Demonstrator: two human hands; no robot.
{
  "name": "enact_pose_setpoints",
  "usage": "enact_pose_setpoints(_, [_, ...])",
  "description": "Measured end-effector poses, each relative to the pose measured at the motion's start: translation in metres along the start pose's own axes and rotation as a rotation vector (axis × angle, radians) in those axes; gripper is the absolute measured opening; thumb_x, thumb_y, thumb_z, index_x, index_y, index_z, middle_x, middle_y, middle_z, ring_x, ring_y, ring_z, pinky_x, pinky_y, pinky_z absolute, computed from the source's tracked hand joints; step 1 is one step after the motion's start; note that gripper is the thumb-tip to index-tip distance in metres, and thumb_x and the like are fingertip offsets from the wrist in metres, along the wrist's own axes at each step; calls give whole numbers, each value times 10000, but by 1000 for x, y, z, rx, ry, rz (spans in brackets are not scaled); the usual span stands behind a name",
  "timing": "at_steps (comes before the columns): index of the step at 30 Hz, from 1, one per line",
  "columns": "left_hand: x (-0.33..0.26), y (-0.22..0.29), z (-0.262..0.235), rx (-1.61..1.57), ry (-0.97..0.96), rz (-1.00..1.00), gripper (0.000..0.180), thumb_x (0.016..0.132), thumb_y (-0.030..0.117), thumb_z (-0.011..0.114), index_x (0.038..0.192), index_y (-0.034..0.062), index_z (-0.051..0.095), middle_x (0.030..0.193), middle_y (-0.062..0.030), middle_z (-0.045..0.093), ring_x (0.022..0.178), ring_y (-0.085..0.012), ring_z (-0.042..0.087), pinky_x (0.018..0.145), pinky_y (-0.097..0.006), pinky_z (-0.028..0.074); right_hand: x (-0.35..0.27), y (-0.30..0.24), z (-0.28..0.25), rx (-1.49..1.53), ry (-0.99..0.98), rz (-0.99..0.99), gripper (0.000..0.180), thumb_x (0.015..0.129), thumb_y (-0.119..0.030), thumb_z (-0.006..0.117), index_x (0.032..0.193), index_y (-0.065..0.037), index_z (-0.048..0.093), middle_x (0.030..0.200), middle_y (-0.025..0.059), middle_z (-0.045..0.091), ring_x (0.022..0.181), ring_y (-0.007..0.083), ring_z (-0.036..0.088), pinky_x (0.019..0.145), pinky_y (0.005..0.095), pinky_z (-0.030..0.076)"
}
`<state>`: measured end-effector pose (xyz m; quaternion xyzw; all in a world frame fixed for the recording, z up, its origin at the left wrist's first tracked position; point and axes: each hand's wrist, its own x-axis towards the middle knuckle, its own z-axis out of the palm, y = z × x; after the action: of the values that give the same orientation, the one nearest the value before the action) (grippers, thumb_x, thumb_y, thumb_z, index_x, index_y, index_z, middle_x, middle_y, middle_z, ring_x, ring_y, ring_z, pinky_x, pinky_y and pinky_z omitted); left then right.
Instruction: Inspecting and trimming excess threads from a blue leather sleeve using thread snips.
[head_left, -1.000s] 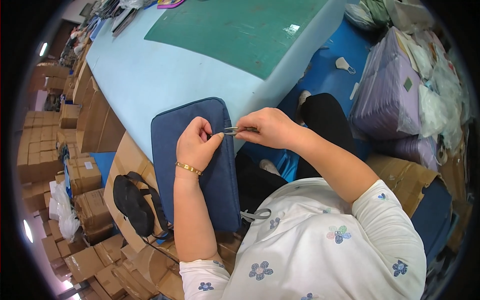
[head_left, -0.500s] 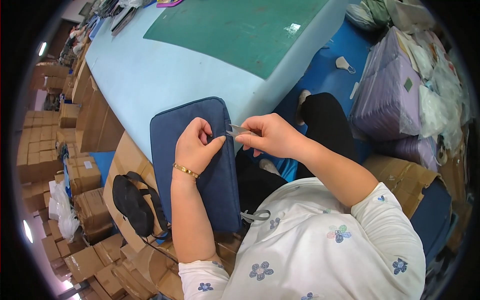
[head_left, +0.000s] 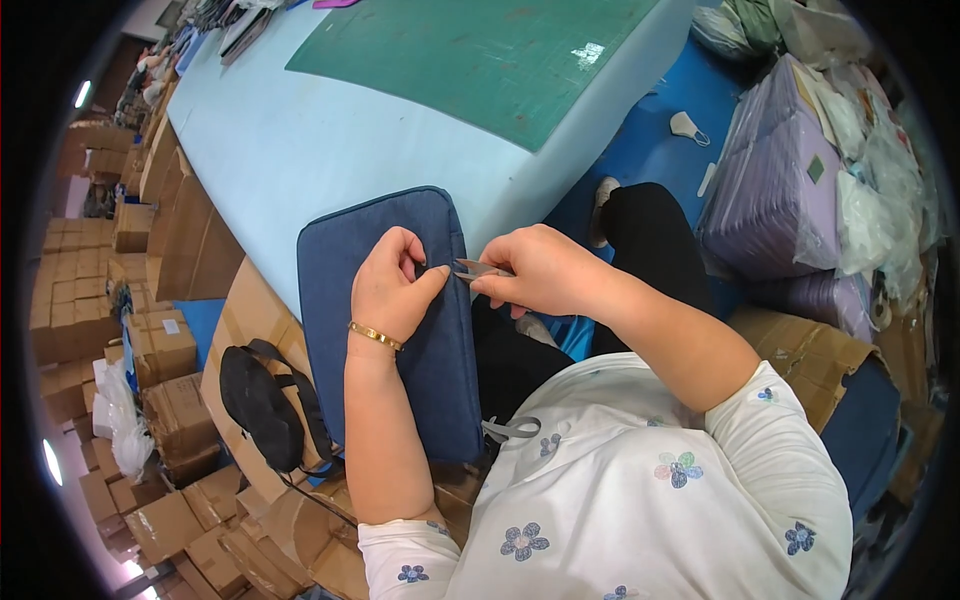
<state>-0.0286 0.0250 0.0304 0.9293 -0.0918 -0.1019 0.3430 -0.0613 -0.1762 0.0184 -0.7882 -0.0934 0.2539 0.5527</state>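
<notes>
A navy zip-edged padded laptop sleeve (head_left: pixel 440 375) lies flat in front of me, its far end against the pale blue table. My left hand (head_left: pixel 392 288) rests on top of it, fingers curled in and thumb pressed to the sleeve by its right edge. In my right hand (head_left: pixel 540 270) is a small pair of metal thread snips (head_left: pixel 476 269). Their pointed blades face left and meet the sleeve's edge, very near my left thumb. Any thread between them is too fine to make out. A grey strap loop (head_left: pixel 512 428) shows by the sleeve's near right corner.
A green cutting mat (head_left: pixel 470 65) covers part of the table (head_left: pixel 240 130). At left, a black pouch with a strap (head_left: pixel 262 408) sits on cardboard, near many stacked cartons (head_left: pixel 170 345). Plastic-wrapped purple cases (head_left: pixel 770 190) are piled at right. A white mask (head_left: pixel 688 128) lies on the blue floor.
The snips in my right hand have turned slightly, and their blades sit a little lower along the sleeve's edge. My left hand stays almost in place.
</notes>
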Motion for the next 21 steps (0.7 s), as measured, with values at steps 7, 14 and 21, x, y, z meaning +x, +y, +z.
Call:
enact_pose_setpoints(7, [-1,1,1,-14,-10,5,270,685,119,712,769,73,460,638,55,339,578,-52,313,512,-212,284,4,-10,-3,-124,-35,22,231,845,-190,568,729,-10,652,629,60,655,567,151,659,587,303,516])
enact_pose_setpoints(14, [-3,2,1,12,0,12,269,687,118,710,772,74,459,640,51,342,582,-54,319,513,-213,291,7,-11,0,-117,-32,37,236,832,-162,555,680,-1,635,592,78,644,546,161,657,585,315,521])
enact_pose_setpoints(21, [-2,1,2,0,1,8,261,690,104,705,773,73,459,643,53,346,584,-52,322,514,-211,294,6,25,21,-179,205,-241,206,864,-230,617,808,-32,612,663,59,654,575,177,649,539,307,496])
